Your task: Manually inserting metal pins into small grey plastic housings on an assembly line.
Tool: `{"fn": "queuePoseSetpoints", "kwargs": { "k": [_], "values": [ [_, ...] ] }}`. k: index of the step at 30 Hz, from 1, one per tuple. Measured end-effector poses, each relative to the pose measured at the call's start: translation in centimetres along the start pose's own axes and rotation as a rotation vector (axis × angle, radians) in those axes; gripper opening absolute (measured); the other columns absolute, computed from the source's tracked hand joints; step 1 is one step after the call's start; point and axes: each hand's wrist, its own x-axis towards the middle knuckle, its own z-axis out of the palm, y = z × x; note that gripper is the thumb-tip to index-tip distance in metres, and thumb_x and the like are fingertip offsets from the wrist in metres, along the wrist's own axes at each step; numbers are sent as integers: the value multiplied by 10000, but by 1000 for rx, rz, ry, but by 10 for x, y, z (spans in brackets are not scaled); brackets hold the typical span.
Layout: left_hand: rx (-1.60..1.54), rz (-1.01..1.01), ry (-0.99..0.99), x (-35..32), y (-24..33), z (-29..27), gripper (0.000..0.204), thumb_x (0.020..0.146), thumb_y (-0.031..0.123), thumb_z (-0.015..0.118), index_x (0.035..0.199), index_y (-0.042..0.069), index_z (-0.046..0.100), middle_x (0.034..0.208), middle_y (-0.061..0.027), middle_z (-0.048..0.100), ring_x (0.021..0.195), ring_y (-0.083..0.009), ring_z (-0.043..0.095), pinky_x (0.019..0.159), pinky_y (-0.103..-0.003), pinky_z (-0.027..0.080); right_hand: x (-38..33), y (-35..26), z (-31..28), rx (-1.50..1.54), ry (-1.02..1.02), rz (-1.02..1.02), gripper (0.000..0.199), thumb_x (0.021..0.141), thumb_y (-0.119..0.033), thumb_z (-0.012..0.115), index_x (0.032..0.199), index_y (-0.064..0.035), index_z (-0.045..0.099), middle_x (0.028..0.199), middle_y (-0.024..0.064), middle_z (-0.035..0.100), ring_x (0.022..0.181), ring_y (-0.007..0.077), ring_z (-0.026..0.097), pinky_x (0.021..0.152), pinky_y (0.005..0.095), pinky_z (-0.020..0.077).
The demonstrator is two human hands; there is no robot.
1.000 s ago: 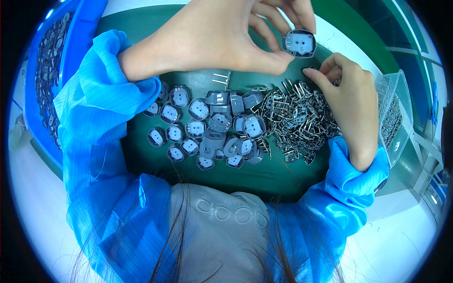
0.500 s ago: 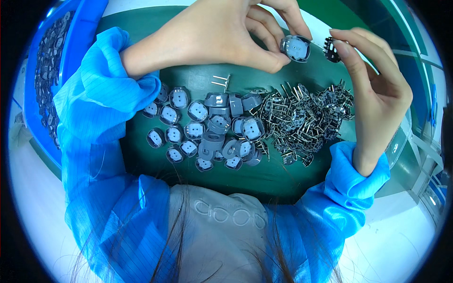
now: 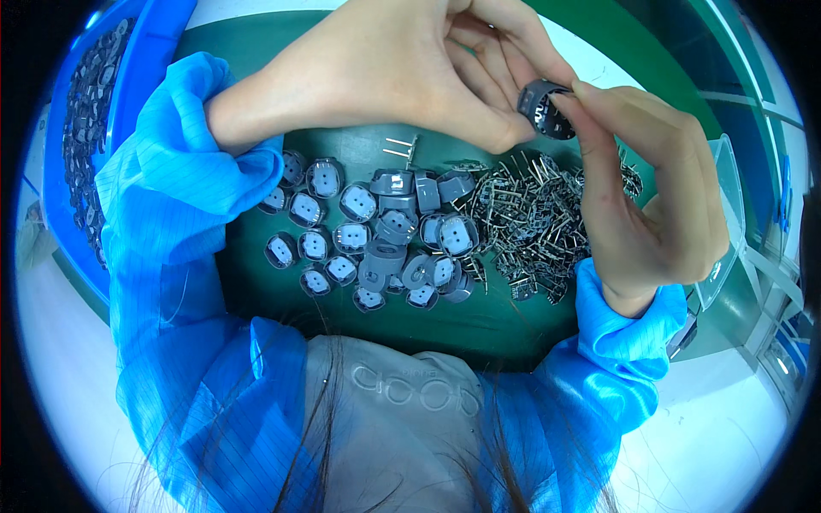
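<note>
My left hand (image 3: 415,73) reaches across the far side of the green work surface, its thumb and fingers closed around a small dark grey rounded plastic housing (image 3: 528,96). A small black circuit board (image 3: 556,125) with metal pins sits at the housing's open face. My right hand (image 3: 650,175) pinches this board between thumb and forefinger, its fingertips against the housing. How deep the board lies inside cannot be made out. Below the hands is a heap of similar pinned boards (image 3: 534,227), partly covered by my right hand.
Several grey housings with pale inner faces (image 3: 352,237) lie left of the heap, some stacked. One pinned part (image 3: 410,152) lies apart beyond them. A blue bin (image 3: 128,81) full of dark parts stands at the left. A clear plastic tray (image 3: 725,214) is at the right edge.
My right hand has moved left, bringing the black board from beside the housing to its open face. My left hand has turned the housing and lowered it slightly.
</note>
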Motion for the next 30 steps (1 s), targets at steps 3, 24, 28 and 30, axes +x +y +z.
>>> {"fn": "queuePoseSetpoints", "kwargs": {
  "k": [3,24,28,30],
  "values": [
    [79,3,16,0,9,7,364,765,-34,820,1109,-58,706,927,-100,722,858,-100,695,781,-218,598,-3,1,6,-24,50,-75,270,676,133,828,899,19,726,841,120,730,779,228,715,730,291,565],
    [521,386,17,-7,21,9,279,719,16,837,986,28,758,666,-32,511,563,-105,468,507,-281,359,0,-9,-5,1309,-477,982,346,979,-141,643,1250,62,571,1116,121,668,1052,182,647,972,323,488],
    [693,304,-21,-10,21,13,303,712,22,832,1005,34,754,682,-40,517,543,-131,463,498,-291,358,-5,-8,-1,1104,-437,825,272,985,-111,634,1195,53,579,1102,119,675,1066,166,641,974,313,483],
    [620,249,32,-10,16,10,319,712,25,831,1021,39,752,701,-45,523,539,-138,461,496,-294,361,-5,-7,0,1074,-431,809,238,985,-88,630,1172,51,584,1102,121,676,1069,161,638,975,308,481]
  ]
}}
